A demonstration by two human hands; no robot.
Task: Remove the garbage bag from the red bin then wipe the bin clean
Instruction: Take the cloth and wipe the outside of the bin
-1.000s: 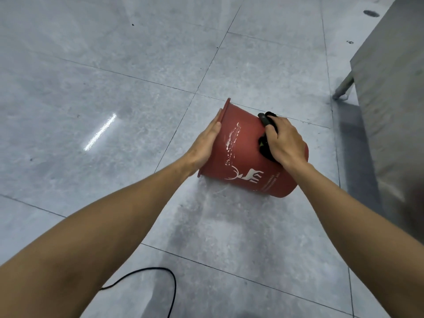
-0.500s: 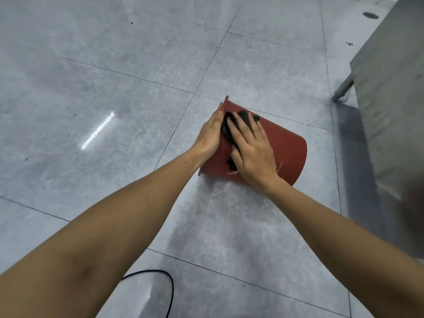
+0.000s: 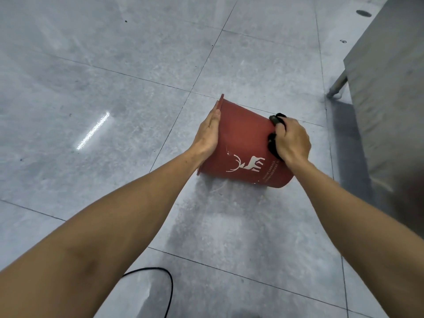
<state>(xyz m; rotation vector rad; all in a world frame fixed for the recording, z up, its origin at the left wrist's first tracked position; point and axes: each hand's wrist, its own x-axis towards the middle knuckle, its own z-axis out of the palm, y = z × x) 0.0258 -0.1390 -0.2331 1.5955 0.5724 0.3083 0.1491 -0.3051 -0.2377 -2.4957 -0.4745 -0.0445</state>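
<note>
The red bin (image 3: 243, 143) lies on its side on the grey tiled floor, rim to the left, base to the right, a white deer print facing me. My left hand (image 3: 207, 134) presses flat, fingers together, against the rim end and steadies the bin. My right hand (image 3: 291, 140) is shut on a black cloth (image 3: 273, 145) and presses it on the bin's wall near the base. The bin's inside is hidden. No garbage bag is in view.
A grey metal cabinet (image 3: 390, 88) on a slanted leg (image 3: 336, 86) stands at the right, close to the bin's base. A black cable (image 3: 168, 292) loops on the floor near the bottom edge. Open tiled floor (image 3: 103, 76) spreads to the left and beyond.
My right hand slid the black cloth from the rim end of the bin's wall back to the base end, uncovering the deer print. My left hand stayed on the rim.
</note>
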